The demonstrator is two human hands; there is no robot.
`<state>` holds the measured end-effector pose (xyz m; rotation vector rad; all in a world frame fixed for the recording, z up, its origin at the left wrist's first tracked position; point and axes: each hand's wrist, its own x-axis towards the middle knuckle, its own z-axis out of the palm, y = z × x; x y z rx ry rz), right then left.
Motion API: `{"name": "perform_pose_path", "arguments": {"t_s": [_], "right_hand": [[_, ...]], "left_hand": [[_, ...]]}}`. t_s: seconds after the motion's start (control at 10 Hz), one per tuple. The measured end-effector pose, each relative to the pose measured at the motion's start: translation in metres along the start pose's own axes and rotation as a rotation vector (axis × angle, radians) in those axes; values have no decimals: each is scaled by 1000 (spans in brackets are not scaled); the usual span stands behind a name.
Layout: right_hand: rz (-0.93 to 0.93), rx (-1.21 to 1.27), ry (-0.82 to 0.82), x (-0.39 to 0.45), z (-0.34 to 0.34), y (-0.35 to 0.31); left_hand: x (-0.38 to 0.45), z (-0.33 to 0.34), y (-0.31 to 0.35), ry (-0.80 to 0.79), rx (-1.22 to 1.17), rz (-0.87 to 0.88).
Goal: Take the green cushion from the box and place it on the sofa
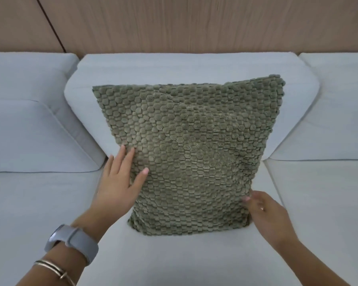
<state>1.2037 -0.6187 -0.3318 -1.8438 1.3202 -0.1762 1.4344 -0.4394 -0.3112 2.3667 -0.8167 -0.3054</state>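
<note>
**Green cushion propped on the sofa, both hands at its lower edges**

Head view: The green cushion (pixel 186 153) is seen standing on the seat of the sofa (pixel 174 261), leaned back against the middle back pillow (pixel 174 65). That lean is judged to be deliberate: the backrest carries the top edge while the seat carries the bottom edge, so the cushion stays upright unaided.

The left hand (pixel 120 178) is laid flat and open against the cushion's lower left face, fingers spread, nothing clasped; it appears to be used for steadying or smoothing. The right hand (pixel 262 209) is held at the lower right corner, fingers loosely open and touching the edge; whether any fabric is pinched there cannot be told, as the fingertips are blurred. A grey watch (pixel 72 242) and thin bangles (pixel 54 269) are worn on the left wrist.

The placing is judged nearly finished, with only straightening left.

The box named in the task is not in view. The sofa's outer ends are cut off at both sides, and the cushion's back face is hidden. A wooden wall (pixel 194 23) is seen at the far side.
</note>
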Motion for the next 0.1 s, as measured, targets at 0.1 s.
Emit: {"name": "perform_pose_path", "arguments": {"t_s": [0.1], "right_hand": [[36, 80, -2, -20, -15, -13]], "left_hand": [[-25, -12, -1, -118, -7, -87]]}}
